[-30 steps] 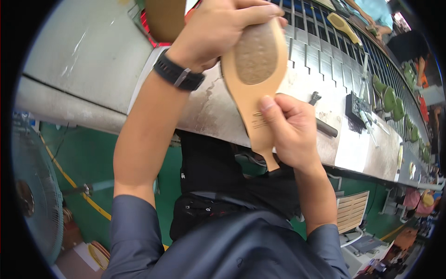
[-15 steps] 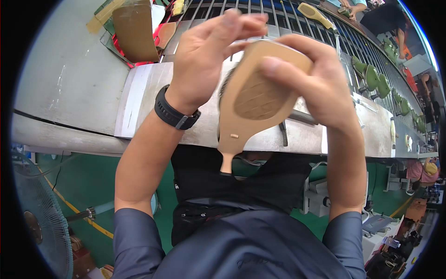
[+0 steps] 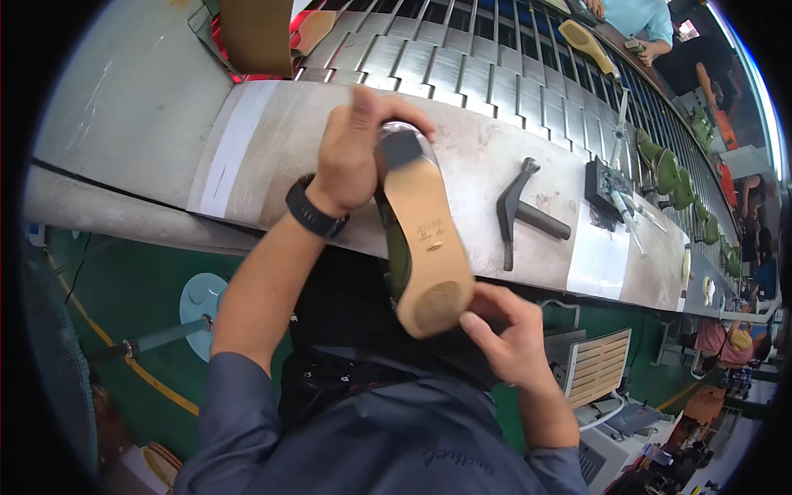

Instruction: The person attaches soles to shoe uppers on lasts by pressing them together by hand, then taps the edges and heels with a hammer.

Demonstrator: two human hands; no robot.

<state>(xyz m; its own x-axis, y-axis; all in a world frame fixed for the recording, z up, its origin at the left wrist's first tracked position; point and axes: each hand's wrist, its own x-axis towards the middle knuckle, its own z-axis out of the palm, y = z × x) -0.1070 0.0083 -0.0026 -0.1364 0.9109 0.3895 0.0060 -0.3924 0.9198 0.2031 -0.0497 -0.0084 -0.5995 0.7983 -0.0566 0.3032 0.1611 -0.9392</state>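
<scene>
A shoe with a tan sole, dark heel block and green upper is held sole up above the table's near edge. Around its heel end is my left hand, the fingers behind it and the thumb raised and blurred. My right hand pinches the toe end, lower and to the right. Most of the upper is hidden beneath the sole. On the table to the right of the shoe lies a hammer with a dark metal head.
A slatted metal conveyor runs beyond the table. At right are a dark block with brushes or syringe-like tools, then several green shoes. A box stands far left; a co-worker is far right.
The shoe has been turned end for end, so its toe now points down toward me. My left hand has taken the heel end; my right hand has moved down, still at the toe.
</scene>
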